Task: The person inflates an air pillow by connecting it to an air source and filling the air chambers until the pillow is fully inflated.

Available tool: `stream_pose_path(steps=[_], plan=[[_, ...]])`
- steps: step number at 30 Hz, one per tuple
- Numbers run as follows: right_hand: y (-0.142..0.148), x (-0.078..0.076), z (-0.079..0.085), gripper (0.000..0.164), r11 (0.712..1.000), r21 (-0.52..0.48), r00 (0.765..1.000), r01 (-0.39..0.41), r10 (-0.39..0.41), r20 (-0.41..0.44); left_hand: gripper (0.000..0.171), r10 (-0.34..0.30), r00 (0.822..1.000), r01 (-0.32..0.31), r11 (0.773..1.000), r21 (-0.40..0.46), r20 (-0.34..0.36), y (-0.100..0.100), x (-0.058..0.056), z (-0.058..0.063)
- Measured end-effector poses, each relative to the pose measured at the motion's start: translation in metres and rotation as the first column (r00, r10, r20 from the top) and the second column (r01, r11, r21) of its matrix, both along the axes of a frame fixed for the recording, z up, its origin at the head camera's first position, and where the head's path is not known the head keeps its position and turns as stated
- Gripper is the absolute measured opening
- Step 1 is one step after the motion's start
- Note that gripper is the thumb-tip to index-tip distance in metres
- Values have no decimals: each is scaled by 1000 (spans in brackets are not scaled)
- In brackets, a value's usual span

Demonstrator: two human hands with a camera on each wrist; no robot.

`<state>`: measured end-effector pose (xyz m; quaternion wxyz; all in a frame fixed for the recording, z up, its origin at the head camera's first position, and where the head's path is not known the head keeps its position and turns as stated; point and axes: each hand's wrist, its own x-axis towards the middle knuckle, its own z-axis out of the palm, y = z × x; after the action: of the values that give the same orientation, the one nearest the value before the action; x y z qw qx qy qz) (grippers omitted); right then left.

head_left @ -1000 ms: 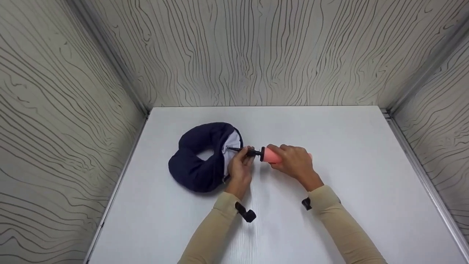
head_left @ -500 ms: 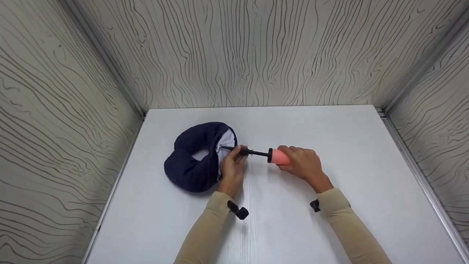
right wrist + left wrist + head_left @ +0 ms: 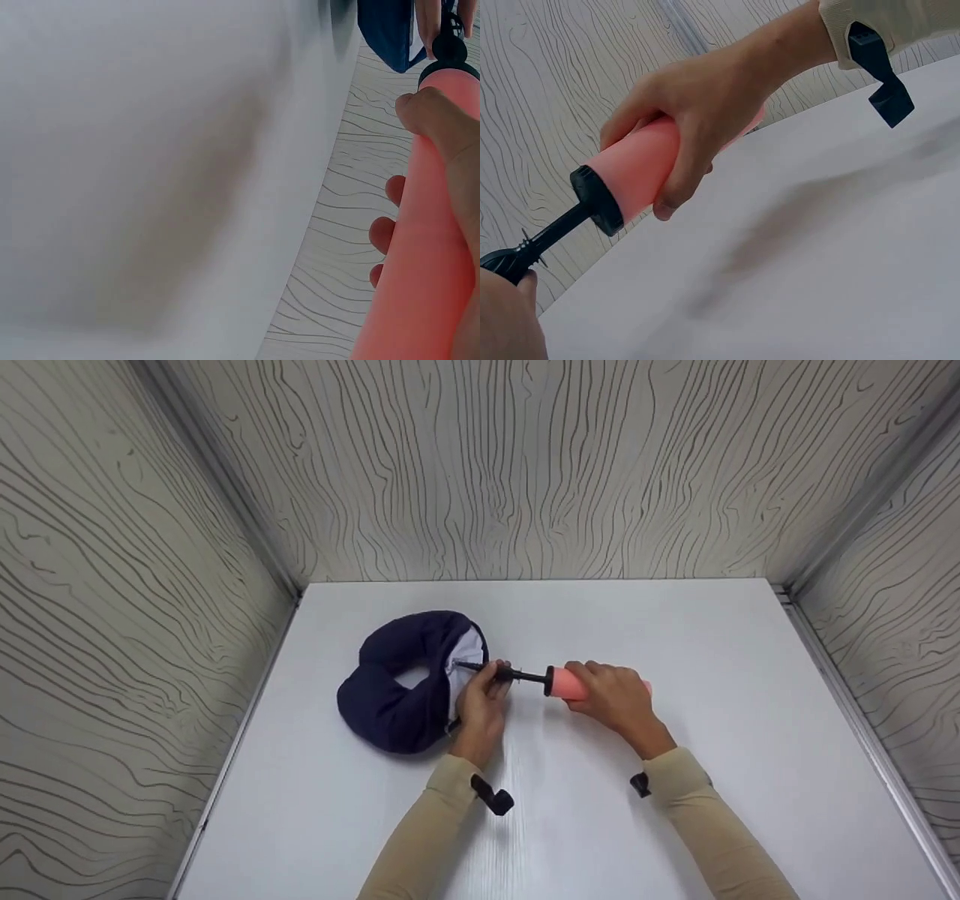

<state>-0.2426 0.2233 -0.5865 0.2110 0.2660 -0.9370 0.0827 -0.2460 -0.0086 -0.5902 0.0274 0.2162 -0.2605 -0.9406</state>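
Observation:
A navy U-shaped neck pillow (image 3: pixel 390 712) lies on the white table, its white inner part (image 3: pixel 466 647) showing at the right side. My left hand (image 3: pixel 480 706) pinches the black nozzle end of a pink hand pump (image 3: pixel 568 684). The thin nozzle tip reaches the white part; whether it sits inside a valve is too small to tell. My right hand (image 3: pixel 619 701) grips the pink barrel, and a length of black rod shows between the hands. In the right wrist view, fingers and thumb wrap the pump barrel (image 3: pixel 427 225).
The white table (image 3: pixel 585 825) runs up to patterned panels (image 3: pixel 487 472) at the back and both sides, with metal edging along the sides. Black wrist mounts (image 3: pixel 493 795) stick out from both sleeves.
First my right hand drew the pump barrel right, baring more black rod. Since then the barrel has come slightly back toward my left hand. The left hand keeps its pinch beside the pillow.

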Motion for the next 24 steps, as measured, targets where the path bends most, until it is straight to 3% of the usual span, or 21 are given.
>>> stream_pose_path(steps=[12, 24], plan=[[-16, -3, 3, 58, 999, 28, 999, -43, 43, -21, 14, -10, 1000, 10, 1000, -4, 8, 3, 1, 1], [11, 0, 6, 63, 1000, 18, 1000, -5, 4, 4, 16, 10, 1000, -9, 999, -41, 8, -12, -7, 5]])
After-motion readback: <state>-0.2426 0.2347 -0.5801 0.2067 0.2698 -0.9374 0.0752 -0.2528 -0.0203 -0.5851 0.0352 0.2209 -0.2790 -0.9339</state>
